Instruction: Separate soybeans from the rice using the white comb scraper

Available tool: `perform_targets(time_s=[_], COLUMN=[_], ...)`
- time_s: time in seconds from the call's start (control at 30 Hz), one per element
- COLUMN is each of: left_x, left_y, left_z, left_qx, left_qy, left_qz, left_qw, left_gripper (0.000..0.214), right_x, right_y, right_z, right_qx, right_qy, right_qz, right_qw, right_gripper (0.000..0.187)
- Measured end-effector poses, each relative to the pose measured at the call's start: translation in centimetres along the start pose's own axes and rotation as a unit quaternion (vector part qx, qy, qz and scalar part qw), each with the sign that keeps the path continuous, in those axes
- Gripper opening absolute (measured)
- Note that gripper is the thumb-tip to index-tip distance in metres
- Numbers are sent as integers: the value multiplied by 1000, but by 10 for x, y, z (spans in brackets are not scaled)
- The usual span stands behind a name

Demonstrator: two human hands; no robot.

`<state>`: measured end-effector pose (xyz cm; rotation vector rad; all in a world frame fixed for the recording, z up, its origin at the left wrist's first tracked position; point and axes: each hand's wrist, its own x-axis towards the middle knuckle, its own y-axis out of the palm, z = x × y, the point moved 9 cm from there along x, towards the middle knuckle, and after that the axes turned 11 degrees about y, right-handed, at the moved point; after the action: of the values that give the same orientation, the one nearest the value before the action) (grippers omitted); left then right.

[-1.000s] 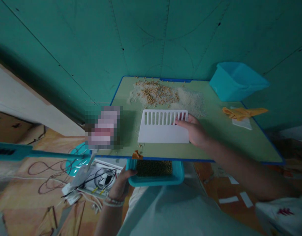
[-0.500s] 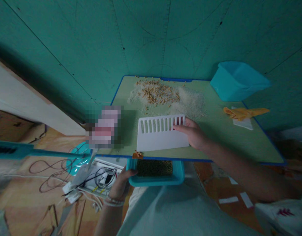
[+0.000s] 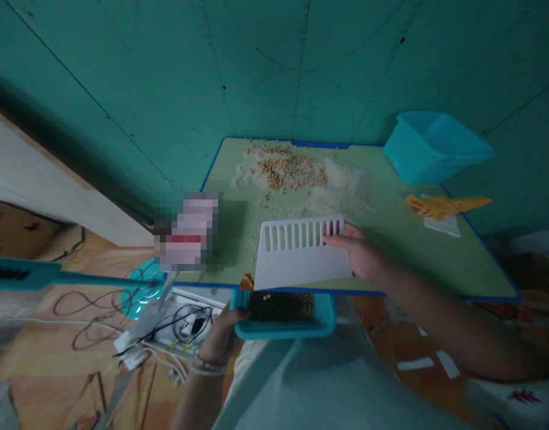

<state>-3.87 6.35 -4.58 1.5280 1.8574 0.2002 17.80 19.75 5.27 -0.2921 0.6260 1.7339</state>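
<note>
My right hand (image 3: 363, 249) is closed on the slotted end of a flat white plastic scraper (image 3: 304, 266), whose lower edge lies at the table's front edge. Just below that edge, my left hand (image 3: 221, 334) grips the left rim of a turquoise plastic tub (image 3: 283, 330). Dark green and tan beans (image 3: 281, 306) lie inside the tub. Farther back on the table, tan soybeans (image 3: 278, 170) are spread over a patch of pale grains (image 3: 344, 185). A small orange-brown piece (image 3: 246, 282) sits at the table edge, left of the scraper.
The pale green table (image 3: 418, 257) has a blue rim and stands against a green wall. A turquoise bin (image 3: 435, 149) and an orange cloth (image 3: 447, 206) are at its right. A pixelated pink object (image 3: 191, 233) is at its left. Cables (image 3: 189, 322) lie at lower left.
My right hand has drawn the scraper toward me and slightly right, to the table's edge. A few soybeans from the edge now show in the tub. My left hand keeps its place.
</note>
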Motion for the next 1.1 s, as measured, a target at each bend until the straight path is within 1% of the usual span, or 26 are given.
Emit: perform_targets(time_s=[0.07, 0.13, 0.3, 0.33, 0.4, 0.5, 0.53, 0.6, 0.67, 0.7, 0.73, 0.8, 0.87, 0.93, 1.0, 1.1], left_x=[0, 0, 0, 1, 1, 1, 1, 1, 1, 2, 2, 3, 3, 2, 1, 1], left_y=[2, 3, 3, 4, 6, 10, 12, 13, 14, 14, 14, 14, 11, 8, 6, 12], left_z=[0, 0, 5, 5, 6, 7, 7, 7, 8, 9, 9, 10, 12, 14, 15, 13], left_qx=[5, 6, -8, -12, -23, -36, -35, -22, -4, 3, 6, 7, 6, 2, 0, -2], left_qy=[-2, 0, 1, 4, 9, 9, 8, 7, 5, 5, 5, 5, -2, -15, -23, -27], left_qz=[8, 17, 30, 30, 25, 12, 8, 1, 0, 1, 3, 1, -9, -19, -24, 5], left_qw=[1000, 1000, 1000, 999, 999, 999, 999, 1000, 1000, 1000, 1000, 1000, 1000, 1000, 999, 1000], left_gripper=[33, 33, 38, 39, 43, 51, 53, 52, 48, 48, 49, 54, 53, 50, 48, 40], right_x=[-3, -7, -18, -21, -25, -26, -26, -28, -30, -31, -31, -29, -27, -25, -26, -29], right_y=[-5, -13, -32, -34, -32, -12, -1, 32, 59, 68, 76, 84, 83, 74, 59, 29], right_z=[1, 7, 17, 17, 17, 4, -1, -2, -2, 0, 2, 7, 9, 11, 14, 17], right_qx=[27, 67, 178, 182, 159, 100, 78, -46, -142, -177, -202, -232, -245, -250, -248, -236], right_qy=[-1, -19, -76, -93, -126, -133, -130, -155, -182, -197, -212, -228, -229, -226, -225, -216], right_qz=[-22, -59, -127, -137, -141, -114, -96, -36, -17, -18, -21, -35, -49, -71, -104, -154], right_qw=[999, 996, 973, 969, 969, 980, 984, 986, 973, 964, 956, 945, 941, 939, 936, 935], right_gripper=[19, 18, 19, 19, 19, 19, 19, 16, 14, 12, 11, 11, 12, 12, 12, 14])
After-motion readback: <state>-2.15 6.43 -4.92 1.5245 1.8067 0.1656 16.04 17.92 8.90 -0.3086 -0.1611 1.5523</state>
